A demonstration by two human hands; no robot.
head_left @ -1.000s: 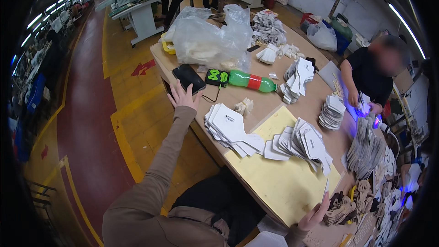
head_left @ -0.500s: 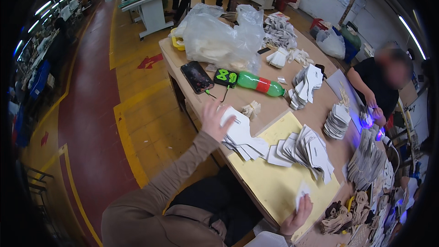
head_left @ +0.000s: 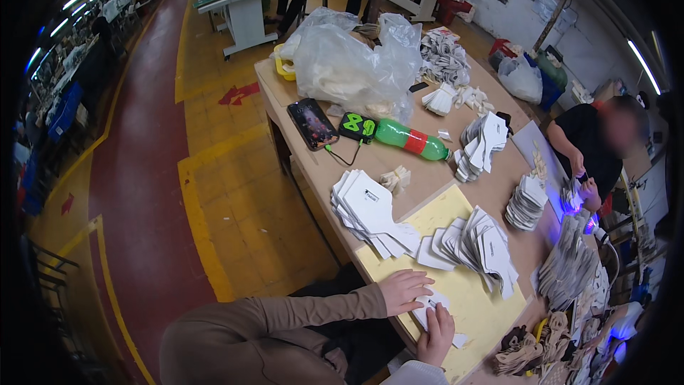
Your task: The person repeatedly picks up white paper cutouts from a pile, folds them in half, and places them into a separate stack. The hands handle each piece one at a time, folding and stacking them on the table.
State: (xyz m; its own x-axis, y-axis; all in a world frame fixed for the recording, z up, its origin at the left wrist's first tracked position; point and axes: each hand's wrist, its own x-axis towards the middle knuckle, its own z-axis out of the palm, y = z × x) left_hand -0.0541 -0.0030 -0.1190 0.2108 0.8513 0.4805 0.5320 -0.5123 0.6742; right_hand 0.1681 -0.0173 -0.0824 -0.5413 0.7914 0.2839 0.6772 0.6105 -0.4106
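Note:
On the pale yellow sheet [head_left: 491, 321] at the table's near edge, both my hands meet over a white cut piece [head_left: 429, 301] with a small dark mark. My left hand [head_left: 403, 292] lies flat with its fingers stretched across the piece's far edge. My right hand [head_left: 436, 334] grips the piece from the near right, fingers bent, hiding part of it. Beyond my left hand, a fanned stack of white cut pieces [head_left: 370, 203] with dark print stands partly on the sheet. A second fanned stack [head_left: 479, 246] of white pieces lies to the right.
Farther back lie a phone [head_left: 313, 123], a black-and-green device [head_left: 358, 126] with a cable, a green bottle [head_left: 410, 140] and a large plastic bag [head_left: 349, 64]. More stacks [head_left: 526, 202] and bundles [head_left: 538, 349] fill the right side, where a co-worker [head_left: 588, 142] works.
My left hand has left the far white stack and come down beside my right hand. The white piece, earlier raised in my right hand, is now on the yellow sheet under both hands.

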